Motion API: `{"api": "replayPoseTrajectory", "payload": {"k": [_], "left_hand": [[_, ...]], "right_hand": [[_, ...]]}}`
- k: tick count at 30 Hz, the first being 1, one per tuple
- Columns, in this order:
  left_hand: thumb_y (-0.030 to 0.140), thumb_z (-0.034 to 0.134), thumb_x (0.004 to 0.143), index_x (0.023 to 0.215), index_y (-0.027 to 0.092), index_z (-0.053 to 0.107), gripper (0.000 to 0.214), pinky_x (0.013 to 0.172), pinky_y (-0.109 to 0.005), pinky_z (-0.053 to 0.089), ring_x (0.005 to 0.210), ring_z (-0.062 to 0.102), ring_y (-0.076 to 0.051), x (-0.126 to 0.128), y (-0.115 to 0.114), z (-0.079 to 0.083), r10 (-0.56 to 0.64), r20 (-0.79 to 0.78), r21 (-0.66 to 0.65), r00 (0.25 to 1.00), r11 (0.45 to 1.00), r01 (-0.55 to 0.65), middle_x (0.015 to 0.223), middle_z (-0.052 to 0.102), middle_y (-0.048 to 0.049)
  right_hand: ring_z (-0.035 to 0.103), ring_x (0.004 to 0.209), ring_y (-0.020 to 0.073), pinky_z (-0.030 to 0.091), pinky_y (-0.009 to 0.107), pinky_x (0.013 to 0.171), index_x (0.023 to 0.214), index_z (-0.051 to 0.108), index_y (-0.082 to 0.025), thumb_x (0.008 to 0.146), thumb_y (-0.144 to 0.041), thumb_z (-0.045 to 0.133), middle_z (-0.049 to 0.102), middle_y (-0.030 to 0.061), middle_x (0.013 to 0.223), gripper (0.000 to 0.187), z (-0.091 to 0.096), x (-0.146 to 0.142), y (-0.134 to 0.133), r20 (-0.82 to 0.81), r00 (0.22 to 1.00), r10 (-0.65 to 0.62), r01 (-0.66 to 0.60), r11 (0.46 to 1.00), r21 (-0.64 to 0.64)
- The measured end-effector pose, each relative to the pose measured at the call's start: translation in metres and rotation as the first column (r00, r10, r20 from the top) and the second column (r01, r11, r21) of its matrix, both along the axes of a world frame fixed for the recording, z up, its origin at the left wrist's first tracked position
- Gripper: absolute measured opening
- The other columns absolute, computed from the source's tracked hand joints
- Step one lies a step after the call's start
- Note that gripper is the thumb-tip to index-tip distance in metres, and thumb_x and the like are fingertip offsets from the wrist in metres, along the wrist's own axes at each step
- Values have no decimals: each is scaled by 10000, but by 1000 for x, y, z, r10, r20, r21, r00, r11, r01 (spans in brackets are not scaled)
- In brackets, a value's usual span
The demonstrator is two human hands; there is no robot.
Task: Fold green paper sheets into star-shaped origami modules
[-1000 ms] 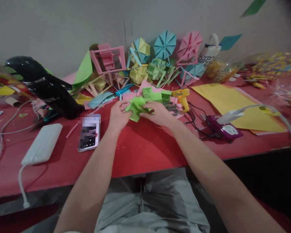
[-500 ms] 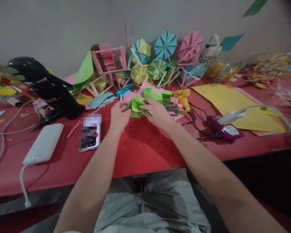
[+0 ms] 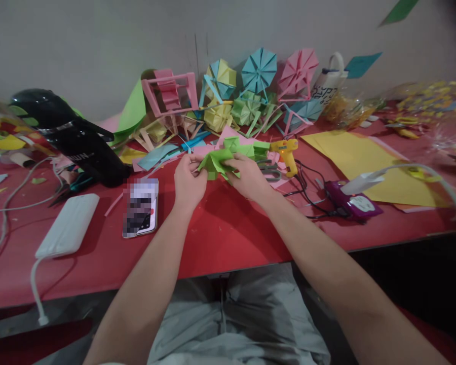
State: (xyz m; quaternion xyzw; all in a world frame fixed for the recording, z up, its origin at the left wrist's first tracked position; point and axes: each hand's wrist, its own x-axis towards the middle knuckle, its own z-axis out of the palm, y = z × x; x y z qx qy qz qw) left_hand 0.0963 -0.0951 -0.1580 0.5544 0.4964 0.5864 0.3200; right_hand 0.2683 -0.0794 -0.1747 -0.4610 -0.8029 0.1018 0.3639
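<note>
A folded green paper piece [image 3: 215,163] is pinched between both my hands, just above the red table [image 3: 220,233]. My left hand [image 3: 189,180] grips its left edge with curled fingers. On the other side, my right hand [image 3: 245,175] is closed on its right part. More folded green pieces [image 3: 247,148] lie just behind it. Scissors [image 3: 268,170] and a yellow glue gun [image 3: 287,152] rest to the right of my right hand.
A phone [image 3: 140,207] and a white power bank [image 3: 68,225] lie to the left, with a black bottle [image 3: 72,134] behind them. Paper pinwheels [image 3: 258,71] line the wall. Yellow sheets [image 3: 365,157] and a purple device [image 3: 349,203] with cables sit on the right.
The green paper has been gathered into a more compact folded shape and raised slightly. Both hands have shifted a little nearer to me while keeping their hold.
</note>
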Motion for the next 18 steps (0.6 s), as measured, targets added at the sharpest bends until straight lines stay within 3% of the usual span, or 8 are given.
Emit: {"api": "replayPoseTrajectory", "payload": {"k": [4, 8, 13, 18], "left_hand": [[129, 696, 682, 1004, 180, 635, 332, 776, -338, 601, 820, 743, -207, 2, 0, 1, -43, 150, -141, 988, 988, 65, 840, 754, -43], [148, 679, 658, 1002, 154, 698, 344, 820, -363, 608, 903, 744, -234, 3, -2, 6, -80, 285, -236, 955, 960, 151, 897, 763, -71], [115, 630, 618, 966, 165, 717, 363, 868, -350, 598, 972, 727, -217, 4, -4, 12, -116, 363, -251, 925, 943, 217, 968, 767, -60], [196, 621, 651, 888, 168, 708, 255, 844, -346, 608, 881, 733, -205, 2, -4, 15, -147, 463, -278, 874, 912, 301, 805, 734, -33]], "right_hand": [[624, 1164, 294, 522, 444, 999, 1131, 759, -185, 869, -96, 510, 649, 143, 1226, 373, 1, -2, -3, 66, 998, -3, -3, 996, 89], [562, 1302, 333, 508, 490, 1053, 1226, 736, -198, 870, -109, 528, 587, 166, 1384, 422, 2, -4, -7, 104, 994, 29, -39, 995, 94], [503, 1406, 316, 465, 521, 1130, 1357, 661, -256, 879, -99, 511, 523, 131, 1509, 526, 1, -4, -7, 90, 990, 107, -114, 991, 75], [528, 1393, 311, 470, 494, 1134, 1343, 675, -204, 867, -75, 498, 531, 154, 1504, 525, 5, -4, -8, 104, 985, 135, -141, 989, 49]]}}
